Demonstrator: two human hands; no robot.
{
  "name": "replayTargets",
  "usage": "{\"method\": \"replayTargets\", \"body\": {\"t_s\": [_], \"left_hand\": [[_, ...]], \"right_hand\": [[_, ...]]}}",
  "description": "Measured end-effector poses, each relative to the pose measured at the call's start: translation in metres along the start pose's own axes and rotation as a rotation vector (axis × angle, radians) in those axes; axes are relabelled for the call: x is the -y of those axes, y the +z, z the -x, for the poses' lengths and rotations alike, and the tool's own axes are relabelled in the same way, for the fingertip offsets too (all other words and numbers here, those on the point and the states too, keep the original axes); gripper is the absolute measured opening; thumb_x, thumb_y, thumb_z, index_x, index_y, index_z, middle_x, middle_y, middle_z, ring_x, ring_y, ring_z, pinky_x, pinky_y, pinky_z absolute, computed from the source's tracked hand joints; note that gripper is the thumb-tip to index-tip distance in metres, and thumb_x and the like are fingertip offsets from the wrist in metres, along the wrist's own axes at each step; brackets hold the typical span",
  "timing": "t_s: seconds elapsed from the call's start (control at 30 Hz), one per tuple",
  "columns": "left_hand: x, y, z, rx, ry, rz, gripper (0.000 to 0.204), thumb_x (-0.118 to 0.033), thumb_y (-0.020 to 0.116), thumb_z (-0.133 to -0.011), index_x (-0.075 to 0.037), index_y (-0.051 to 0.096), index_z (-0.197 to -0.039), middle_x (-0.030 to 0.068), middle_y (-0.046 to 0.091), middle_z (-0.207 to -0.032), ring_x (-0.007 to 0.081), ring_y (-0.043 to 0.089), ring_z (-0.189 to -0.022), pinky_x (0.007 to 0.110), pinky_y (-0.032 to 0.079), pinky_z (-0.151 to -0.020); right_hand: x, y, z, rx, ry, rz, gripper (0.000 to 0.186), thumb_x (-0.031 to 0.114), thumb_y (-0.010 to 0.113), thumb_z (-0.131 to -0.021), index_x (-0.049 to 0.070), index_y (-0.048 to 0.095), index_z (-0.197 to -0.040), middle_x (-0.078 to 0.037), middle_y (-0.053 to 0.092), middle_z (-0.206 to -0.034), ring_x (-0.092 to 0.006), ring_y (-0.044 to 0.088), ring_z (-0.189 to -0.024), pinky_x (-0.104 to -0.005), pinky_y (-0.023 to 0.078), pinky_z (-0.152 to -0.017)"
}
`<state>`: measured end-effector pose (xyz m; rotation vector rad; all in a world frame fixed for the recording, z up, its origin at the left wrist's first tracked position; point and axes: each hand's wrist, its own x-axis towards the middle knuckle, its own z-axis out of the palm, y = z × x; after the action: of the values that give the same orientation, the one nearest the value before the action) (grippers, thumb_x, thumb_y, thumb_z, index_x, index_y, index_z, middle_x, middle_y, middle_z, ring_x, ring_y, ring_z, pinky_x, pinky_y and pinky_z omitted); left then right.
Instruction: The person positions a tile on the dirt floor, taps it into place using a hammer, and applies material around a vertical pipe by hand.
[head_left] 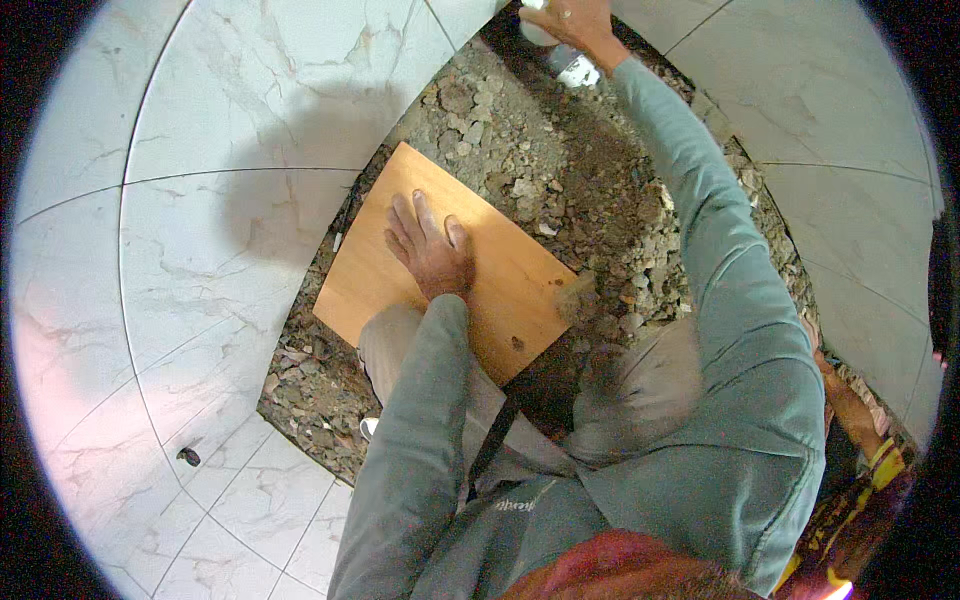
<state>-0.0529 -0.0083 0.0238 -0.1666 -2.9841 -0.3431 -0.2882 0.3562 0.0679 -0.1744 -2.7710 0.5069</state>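
Observation:
My left hand (432, 248) lies palm down on an orange-brown wooden board (520, 285), its fingers spread. The board rests tilted across broken rubble, with its lower edge by my knee. At the far end of the pit, my stretched right hand (580, 22) closes around a white rounded thing (538, 32), partly cut off by the picture's upper edge. Just below it shows a grey-and-white piece (577, 70); I cannot make out whether the two are joined. My right fingers are partly hidden.
Loose stones and dirt fill the pit (500, 130), edged by pale marbled tiles (260, 130). A small dark scrap (188, 456) sits on the left tiles. Close on my right are another person's arm (850, 405) and dark-and-yellow clothing (840, 510).

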Motion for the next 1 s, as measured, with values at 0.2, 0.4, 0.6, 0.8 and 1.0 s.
{"method": "replayTargets", "body": {"t_s": [0.2, 0.4, 0.6, 0.8, 1.0], "left_hand": [[-0.001, 0.000, 0.001, -0.004, -0.002, 0.004, 0.065, -0.030, 0.055, -0.096, -0.006, 0.041, -0.155, 0.0220, 0.029, -0.166, 0.0422, 0.024, -0.154, 0.060, 0.018, -0.124], [-0.002, -0.001, 0.000, -0.027, 0.004, -0.007, 0.064, -0.031, 0.054, -0.098, -0.006, 0.040, -0.155, 0.0226, 0.030, -0.165, 0.0428, 0.024, -0.154, 0.060, 0.018, -0.124], [-0.002, -0.004, 0.000, -0.074, 0.069, 0.009, 0.063, -0.031, 0.053, -0.098, -0.005, 0.041, -0.154, 0.0221, 0.030, -0.165, 0.0426, 0.026, -0.153, 0.061, 0.019, -0.123], [0.001, -0.002, 0.002, 0.010, 0.018, 0.015, 0.062, -0.032, 0.053, -0.098, -0.007, 0.043, -0.154, 0.0216, 0.028, -0.166, 0.0423, 0.025, -0.153, 0.060, 0.019, -0.123], [0.003, 0.002, 0.002, -0.035, 0.028, 0.003, 0.062, -0.033, 0.052, -0.100, -0.007, 0.042, -0.155, 0.0230, 0.029, -0.165, 0.0429, 0.025, -0.153, 0.062, 0.020, -0.122]], "right_hand": [[-0.002, -0.003, -0.004, 0.113, -0.069, 0.055, 0.051, 0.041, 0.076, -0.085, 0.001, 0.061, -0.114, -0.023, 0.066, -0.097, -0.0421, 0.068, -0.086, -0.0522, 0.054, -0.070], [0.008, -0.007, -0.002, -0.210, -0.251, 0.098, 0.046, 0.042, 0.077, -0.082, 0.000, 0.060, -0.092, -0.022, 0.064, -0.083, -0.0361, 0.065, -0.075, -0.0500, 0.047, -0.061], [0.003, 0.004, -0.003, -0.158, -0.158, 0.144, 0.045, 0.042, 0.077, -0.081, 0.004, 0.055, -0.088, -0.022, 0.061, -0.076, -0.0392, 0.063, -0.068, -0.0500, 0.048, -0.059], [0.003, 0.006, -0.002, -0.307, -0.300, -0.117, 0.042, 0.041, 0.076, -0.082, 0.005, 0.060, -0.094, -0.023, 0.066, -0.082, -0.0431, 0.066, -0.075, -0.0538, 0.051, -0.064], [0.011, 0.002, -0.004, -0.041, -0.105, 0.109, 0.044, 0.042, 0.078, -0.078, 0.004, 0.061, -0.093, -0.021, 0.067, -0.082, -0.0419, 0.069, -0.079, -0.0534, 0.052, -0.065]]}}
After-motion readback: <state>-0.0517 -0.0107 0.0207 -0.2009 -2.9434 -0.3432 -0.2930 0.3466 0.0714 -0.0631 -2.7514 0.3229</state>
